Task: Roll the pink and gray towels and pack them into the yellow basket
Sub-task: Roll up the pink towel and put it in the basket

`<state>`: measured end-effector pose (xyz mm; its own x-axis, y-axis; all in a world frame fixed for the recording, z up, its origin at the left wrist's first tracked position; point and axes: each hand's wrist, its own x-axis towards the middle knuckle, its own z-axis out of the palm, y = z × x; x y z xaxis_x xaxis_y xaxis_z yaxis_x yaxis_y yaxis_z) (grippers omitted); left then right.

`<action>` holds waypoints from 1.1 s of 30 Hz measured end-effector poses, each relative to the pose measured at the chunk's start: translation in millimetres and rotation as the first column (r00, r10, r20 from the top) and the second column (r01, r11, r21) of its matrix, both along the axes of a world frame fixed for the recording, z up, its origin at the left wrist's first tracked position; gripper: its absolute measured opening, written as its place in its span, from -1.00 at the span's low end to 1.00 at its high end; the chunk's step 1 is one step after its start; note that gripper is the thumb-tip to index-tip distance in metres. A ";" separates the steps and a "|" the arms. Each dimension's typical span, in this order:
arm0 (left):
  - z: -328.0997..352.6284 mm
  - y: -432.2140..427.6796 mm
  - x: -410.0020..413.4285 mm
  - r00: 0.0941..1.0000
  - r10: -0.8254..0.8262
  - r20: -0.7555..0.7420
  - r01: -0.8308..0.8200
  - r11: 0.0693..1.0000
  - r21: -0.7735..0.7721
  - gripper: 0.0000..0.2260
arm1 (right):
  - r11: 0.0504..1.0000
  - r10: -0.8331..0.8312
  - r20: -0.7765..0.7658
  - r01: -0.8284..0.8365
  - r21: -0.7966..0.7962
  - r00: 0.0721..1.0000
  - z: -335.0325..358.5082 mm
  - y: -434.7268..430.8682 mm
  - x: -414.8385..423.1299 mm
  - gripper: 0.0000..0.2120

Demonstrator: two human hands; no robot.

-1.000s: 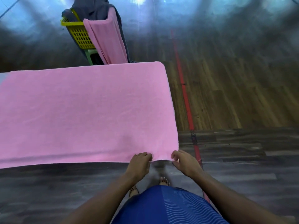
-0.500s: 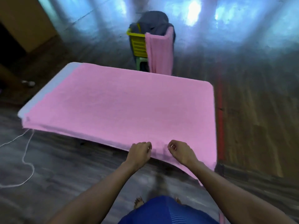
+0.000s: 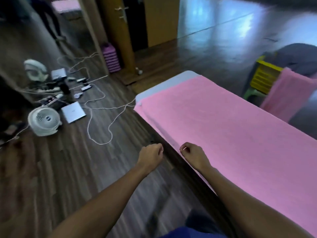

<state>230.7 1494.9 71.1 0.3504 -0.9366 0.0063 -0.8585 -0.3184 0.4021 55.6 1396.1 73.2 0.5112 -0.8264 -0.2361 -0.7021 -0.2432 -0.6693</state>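
A large pink towel (image 3: 231,131) lies spread flat over a grey table (image 3: 171,83), leaving a bare strip at the far left end. My left hand (image 3: 151,155) hovers over the floor just off the table's near edge, fingers curled, holding nothing. My right hand (image 3: 192,153) is over the towel's near edge, fingers curled, with no fold lifted. The yellow basket (image 3: 262,78) stands at the far right on a green stool (image 3: 252,92). A gray towel (image 3: 298,57) is heaped in it and a second pink towel (image 3: 288,93) hangs over its side.
On the wooden floor to the left are a white fan (image 3: 45,121), a closed laptop (image 3: 73,112), small devices and looping white cables (image 3: 99,121) that run up to the table's corner. A stack of pink mats (image 3: 110,57) sits by a wooden door frame.
The view has swung left along the table. Both hands, which pinched the towel's near edge before, have come off it; the left one is now past the edge, over the floor.
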 end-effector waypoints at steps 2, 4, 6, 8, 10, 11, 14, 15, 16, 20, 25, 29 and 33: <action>-2.0 6.2 33.9 0.996 0.084 -0.015 -0.084 0.996 0.004 -0.88 | 0.998 0.069 0.012 -0.069 -0.001 0.998 2.1 -8.0 42.2 -0.84; -5.2 9.6 66.4 0.988 0.149 -0.039 -0.150 0.989 0.001 -0.91 | 0.990 0.139 0.016 -0.138 -0.013 0.990 3.6 -16.3 81.9 -0.86; -9.2 9.5 98.5 0.975 0.214 -0.058 -0.213 0.977 0.009 -0.91 | 0.980 0.199 0.026 -0.198 -0.010 0.980 2.1 -26.5 120.3 -0.88; -11.8 5.5 130.7 0.961 0.271 -0.057 -0.270 0.962 0.031 -0.90 | 0.971 0.239 0.025 -0.239 -0.001 0.971 -1.8 -39.8 159.7 -0.88; -13.5 -2.3 166.0 0.946 0.320 -0.055 -0.318 0.947 0.042 -0.90 | 0.961 0.277 0.016 -0.277 -0.002 0.961 -8.3 -56.5 201.5 -0.89; -13.6 -7.2 184.5 0.938 0.341 -0.057 -0.339 0.940 0.050 -0.90 | 0.956 0.295 0.011 -0.295 -0.004 0.956 -11.0 -65.1 223.2 -0.89; -11.8 -24.6 245.0 0.912 0.408 -0.055 -0.403 0.912 0.081 -0.89 | 0.950 0.312 0.019 -0.312 0.005 0.950 -17.4 -95.1 292.2 -0.89; -10.2 -30.9 266.4 0.904 0.423 -0.055 -0.417 0.904 0.091 -0.88 | 0.949 0.315 0.021 -0.315 0.012 0.949 -18.1 -105.4 315.6 -0.89; -8.8 -37.4 287.8 0.900 0.433 -0.053 -0.427 0.899 0.100 -0.88 | 0.947 0.321 0.023 -0.321 0.016 0.947 -18.7 -116.1 338.9 -0.89; 2.2 -64.2 370.7 0.880 0.475 -0.026 -0.466 0.873 0.146 -0.84 | 0.942 0.335 0.022 -0.336 0.030 0.942 -16.4 -157.7 422.2 -0.91; 10.7 -108.8 467.1 0.871 0.488 -0.048 -0.478 0.867 0.139 -0.87 | 0.944 0.324 0.012 -0.324 0.056 0.946 -13.3 -205.4 506.3 -0.86; 9.3 -161.9 545.8 0.895 0.444 -0.045 -0.436 0.891 0.128 -0.88 | 0.962 0.263 0.019 -0.264 0.066 0.964 -14.4 -250.7 572.8 -0.83; 8.7 -234.3 632.6 0.932 0.353 -0.088 -0.340 0.931 0.128 -0.86 | 0.991 0.119 0.039 -0.121 0.055 0.992 -18.2 -303.3 635.5 -0.79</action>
<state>863.3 1260.6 79.7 0.6460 -0.7494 -0.1448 -0.6401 -0.6353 0.4320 691.1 1092.8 55.0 0.6150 -0.7439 -0.2615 -0.6456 -0.2848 -0.7086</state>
